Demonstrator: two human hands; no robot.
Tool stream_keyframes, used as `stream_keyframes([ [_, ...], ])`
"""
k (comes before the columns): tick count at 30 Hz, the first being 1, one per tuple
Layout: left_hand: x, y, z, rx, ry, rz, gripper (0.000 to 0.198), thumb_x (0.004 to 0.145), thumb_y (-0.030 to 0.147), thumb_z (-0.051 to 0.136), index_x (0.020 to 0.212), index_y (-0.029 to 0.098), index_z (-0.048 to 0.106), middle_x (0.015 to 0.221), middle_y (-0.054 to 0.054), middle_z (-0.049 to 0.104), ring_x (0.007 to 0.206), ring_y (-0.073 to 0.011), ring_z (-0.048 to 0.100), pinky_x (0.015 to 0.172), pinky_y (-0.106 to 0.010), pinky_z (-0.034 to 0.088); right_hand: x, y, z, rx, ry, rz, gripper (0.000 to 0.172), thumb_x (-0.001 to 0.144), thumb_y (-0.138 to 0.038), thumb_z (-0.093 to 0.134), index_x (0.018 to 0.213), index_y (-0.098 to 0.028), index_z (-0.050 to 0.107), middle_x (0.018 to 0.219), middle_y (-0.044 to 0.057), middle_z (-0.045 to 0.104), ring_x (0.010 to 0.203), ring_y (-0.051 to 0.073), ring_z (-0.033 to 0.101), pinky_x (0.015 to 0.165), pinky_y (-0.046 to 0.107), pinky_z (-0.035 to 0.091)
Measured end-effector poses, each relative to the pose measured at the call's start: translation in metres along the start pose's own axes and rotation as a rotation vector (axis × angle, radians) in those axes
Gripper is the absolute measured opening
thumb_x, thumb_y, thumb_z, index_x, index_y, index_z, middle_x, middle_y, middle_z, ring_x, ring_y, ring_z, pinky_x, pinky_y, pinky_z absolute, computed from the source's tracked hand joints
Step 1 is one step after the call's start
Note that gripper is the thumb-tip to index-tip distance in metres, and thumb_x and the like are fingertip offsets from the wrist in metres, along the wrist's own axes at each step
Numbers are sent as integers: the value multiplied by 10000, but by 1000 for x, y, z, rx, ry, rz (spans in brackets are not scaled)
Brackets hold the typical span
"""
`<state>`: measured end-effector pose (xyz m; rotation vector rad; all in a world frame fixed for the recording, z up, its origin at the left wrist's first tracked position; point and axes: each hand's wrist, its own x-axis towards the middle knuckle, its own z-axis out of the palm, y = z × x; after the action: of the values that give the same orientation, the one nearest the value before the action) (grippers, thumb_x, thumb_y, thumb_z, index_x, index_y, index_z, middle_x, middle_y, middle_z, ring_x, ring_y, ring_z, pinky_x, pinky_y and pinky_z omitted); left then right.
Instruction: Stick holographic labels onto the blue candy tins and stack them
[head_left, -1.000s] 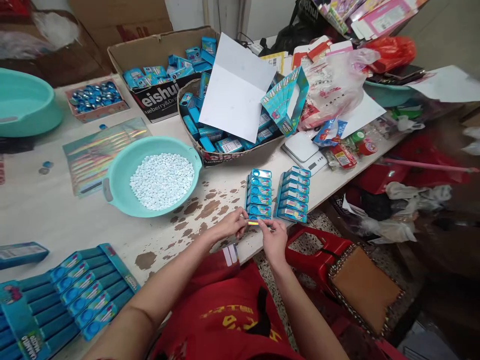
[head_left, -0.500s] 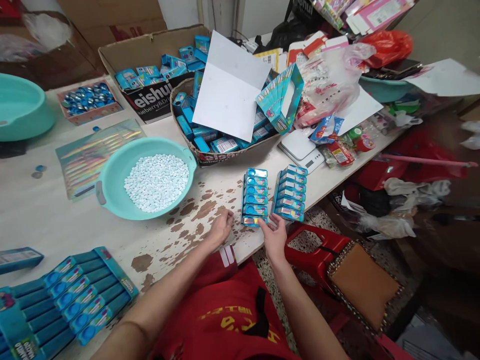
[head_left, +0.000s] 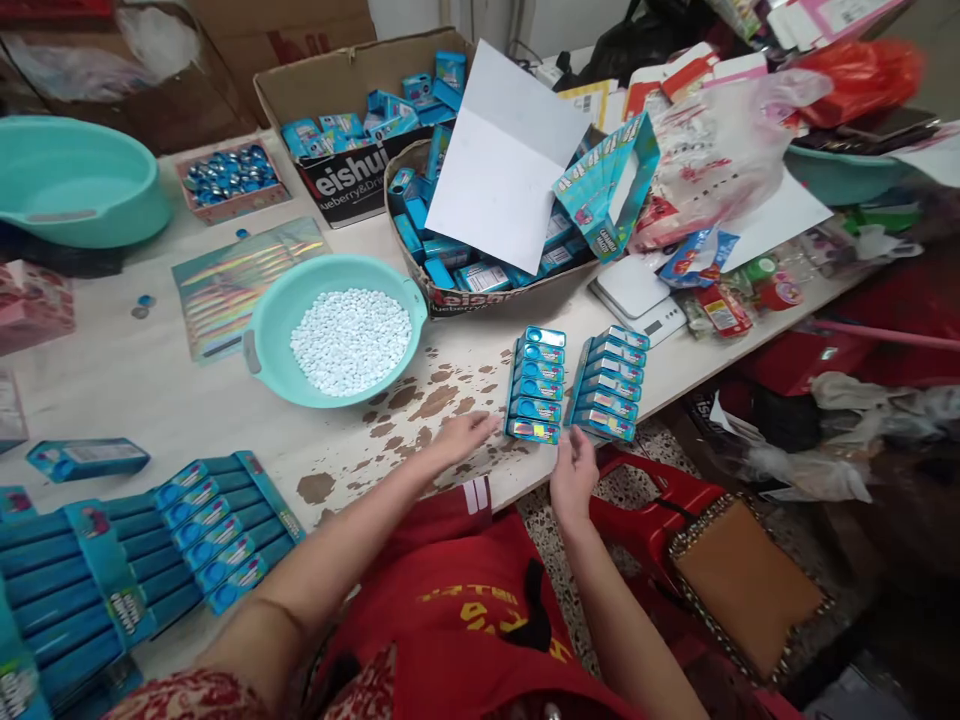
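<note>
Two rows of small blue candy boxes stand side by side near the table's front edge: a left row and a right row. My left hand reaches toward the front left corner of the left row, its fingers stretched out and holding nothing. Just in front of the gap between the rows is my right hand, fingers loosely bent and apart, with nothing visible in it. Left of the rows, a turquoise basin holds many small white candies.
Behind stand a torn carton of blue boxes with white card on top, and a white scale. More blue boxes in trays lie front left. A red stool is below the table's right edge.
My right hand has drawn back slightly from the left row's front box. My left hand has come closer to that row. The camera view has shifted left.
</note>
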<state>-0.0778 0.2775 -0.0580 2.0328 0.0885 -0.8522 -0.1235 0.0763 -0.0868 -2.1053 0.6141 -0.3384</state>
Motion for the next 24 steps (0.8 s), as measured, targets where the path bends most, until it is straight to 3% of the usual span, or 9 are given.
stream_keyframes([
  [2, -19, -23, -20, 62, -35, -74, 648, 726, 649, 502, 1149, 165, 581, 1163, -116, 627, 1037, -275, 571, 835, -324, 432, -21, -10, -8, -55, 41, -215, 440, 848, -417, 499, 1181, -134, 553, 1165, 166, 539, 1096, 264, 505, 909, 431, 424],
  [3, -29, -36, -24, 85, -98, -87, 614, 678, 599, 588, 1112, 166, 592, 1094, -102, 650, 966, -256, 587, 783, -300, 437, -33, -15, -9, -61, -3, -337, 391, 858, -370, 514, 1182, -154, 549, 1153, 152, 533, 1102, 255, 496, 919, 434, 423],
  [6, -55, -70, -11, 94, -180, -16, 328, 726, 415, 573, 928, 162, 622, 847, -35, 654, 757, -169, 563, 665, -242, 402, -66, -22, 2, -49, -339, -647, 276, 887, -249, 497, 1145, -187, 571, 1050, 112, 569, 1016, 219, 528, 889, 393, 461],
  [9, -63, -85, 11, 127, -62, 2, 243, 804, 306, 430, 804, 146, 613, 689, -11, 590, 642, -134, 489, 609, -234, 352, -87, -12, 25, -162, -604, -818, 313, 898, -217, 472, 1195, -170, 560, 1087, 128, 589, 998, 229, 528, 855, 378, 482],
  [12, -58, -85, 18, 135, -25, -38, 240, 794, 292, 433, 762, 139, 615, 654, -9, 573, 624, -134, 474, 591, -235, 336, -93, 6, 39, -258, -715, -915, 351, 909, -198, 447, 1248, -173, 536, 1172, 126, 591, 1066, 241, 515, 888, 397, 463],
  [17, -52, -82, 8, 116, -30, -75, 237, 802, 281, 443, 783, 141, 634, 678, -18, 595, 652, -143, 497, 594, -235, 344, -88, 14, 34, -265, -759, -1004, 285, 922, -188, 422, 1156, -201, 586, 1228, 97, 576, 1144, 226, 486, 907, 381, 433],
  [21, -49, -84, 9, 184, -26, -94, 231, 828, 263, 442, 838, 146, 642, 736, -38, 629, 688, -160, 535, 596, -242, 350, -82, -1, 26, -385, -788, -1020, 197, 919, -208, 440, 881, -189, 633, 915, 90, 643, 908, 216, 542, 766, 340, 428],
  [24, -49, -84, 13, 252, 26, -119, 226, 842, 244, 435, 859, 150, 640, 785, -66, 654, 754, -196, 578, 662, -272, 396, -74, -18, 16, -444, -822, -990, 206, 905, -174, 444, 771, -192, 599, 718, 54, 590, 731, 194, 509, 674, 310, 389],
])
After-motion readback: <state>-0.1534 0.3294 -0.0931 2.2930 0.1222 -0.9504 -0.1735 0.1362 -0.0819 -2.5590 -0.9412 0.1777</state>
